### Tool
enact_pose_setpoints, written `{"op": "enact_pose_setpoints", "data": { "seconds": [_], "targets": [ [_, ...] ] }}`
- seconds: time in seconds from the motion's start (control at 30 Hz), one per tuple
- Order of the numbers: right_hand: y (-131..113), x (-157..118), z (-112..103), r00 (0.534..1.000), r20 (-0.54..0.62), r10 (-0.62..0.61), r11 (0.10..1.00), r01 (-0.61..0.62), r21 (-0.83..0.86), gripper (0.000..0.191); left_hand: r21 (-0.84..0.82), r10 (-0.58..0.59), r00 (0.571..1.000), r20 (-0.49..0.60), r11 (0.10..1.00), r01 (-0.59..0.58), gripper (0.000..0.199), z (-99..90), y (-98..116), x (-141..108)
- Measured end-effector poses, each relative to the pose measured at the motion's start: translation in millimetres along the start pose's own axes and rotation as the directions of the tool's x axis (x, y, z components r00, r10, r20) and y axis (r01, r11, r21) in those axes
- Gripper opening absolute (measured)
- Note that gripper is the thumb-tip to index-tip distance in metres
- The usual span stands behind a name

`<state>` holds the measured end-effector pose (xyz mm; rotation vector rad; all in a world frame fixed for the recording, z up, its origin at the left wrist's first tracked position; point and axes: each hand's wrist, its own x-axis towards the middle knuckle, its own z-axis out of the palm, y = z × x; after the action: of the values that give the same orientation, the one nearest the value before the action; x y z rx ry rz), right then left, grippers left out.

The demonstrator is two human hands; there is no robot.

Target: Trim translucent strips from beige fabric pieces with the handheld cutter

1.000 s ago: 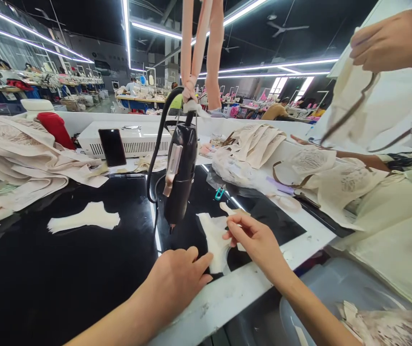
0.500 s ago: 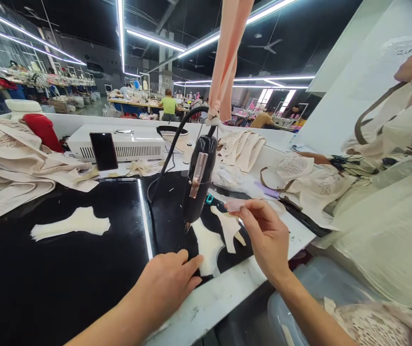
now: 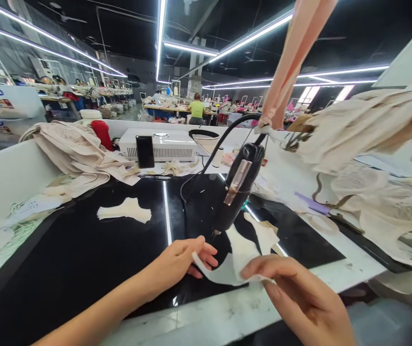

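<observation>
Pinched in my right hand (image 3: 303, 293) is the right end of a thin, curved white fabric piece (image 3: 216, 275). Its left tip crosses in front of the fingers of my left hand (image 3: 191, 257), which are loosely bent and apart; whether they touch the tip is unclear. Behind it, on the black tabletop (image 3: 83, 269), lies a cream cut fabric piece (image 3: 241, 245), partly covered by my right fingers. A black corded hand tool (image 3: 240, 187) with a small metal tip hangs tilted just above, between and beyond my hands.
Another cream fabric piece (image 3: 125, 210) lies to the left, and a beige one (image 3: 262, 233) to the right. Behind stand a phone (image 3: 144, 151) and a white vented box (image 3: 173, 146). Beige garments (image 3: 72, 149) are heaped at left, bras (image 3: 364, 192) at right. A pink cloth strip (image 3: 292, 62) suspends the tool.
My right hand has come down and nearer, now holding the white fabric piece low over the table edge. My left hand has turned, its fingers lifted beside the piece. The view has swung left.
</observation>
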<state>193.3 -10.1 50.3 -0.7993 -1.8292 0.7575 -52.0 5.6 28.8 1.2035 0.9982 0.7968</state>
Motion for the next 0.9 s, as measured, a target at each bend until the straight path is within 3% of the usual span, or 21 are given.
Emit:
{"op": "enact_pose_setpoints", "data": {
  "seconds": [0.1, 0.3, 0.4, 0.5, 0.57, 0.67, 0.77, 0.83, 0.9],
  "targets": [
    [1, 2, 8, 0.992, 0.122, -0.028, 1.000, 0.027, 0.004, 0.009, -0.218, -0.114, 0.992, 0.058, 0.968, 0.124, 0.065, 0.9, 5, -6],
    [3, 5, 22, 0.965, 0.255, -0.059, 0.997, 0.047, 0.055, 0.013, -0.258, -0.115, 0.989, 0.089, 0.957, 0.134, 0.046, 3.7, 12, -12],
    [5, 4, 26, 0.962, 0.267, 0.052, 0.990, -0.085, 0.113, 0.013, -0.242, -0.126, 0.991, 0.034, 0.961, 0.131, 0.034, 1.9, 13, -13],
    [6, 4, 31, 0.938, 0.197, 0.286, 0.913, -0.330, 0.242, 0.030, -0.213, -0.122, 0.992, -0.038, 0.971, 0.112, 0.030, -2.2, 16, -17],
    [5, 5, 33, 0.874, 0.190, 0.447, 0.815, -0.485, 0.317, 0.041, -0.201, -0.126, 0.989, -0.072, 0.973, 0.109, 0.033, -5.8, 17, -20],
    [2, 6, 37, 0.766, 0.277, 0.580, 0.683, -0.643, 0.347, 0.047, -0.199, -0.122, 0.987, -0.107, 0.975, 0.099, 0.038, -11.2, 15, -22],
    [3, 6, 39, 0.718, 0.339, 0.608, 0.662, -0.694, 0.283, 0.047, -0.194, -0.111, 0.986, -0.123, 0.977, 0.086, 0.037, -16.4, 10, -25],
    [7, 4, 41, 0.721, 0.349, 0.599, 0.691, -0.685, 0.230, 0.044, -0.187, -0.102, 0.986, -0.129, 0.979, 0.077, 0.035, -19.8, 9, -26],
    [12, 2, 43, 0.755, 0.343, 0.559, 0.743, -0.640, 0.196, 0.039, -0.184, -0.089, 0.986, -0.138, 0.981, 0.063, 0.032, -23.1, 9, -28]
  ]
}}
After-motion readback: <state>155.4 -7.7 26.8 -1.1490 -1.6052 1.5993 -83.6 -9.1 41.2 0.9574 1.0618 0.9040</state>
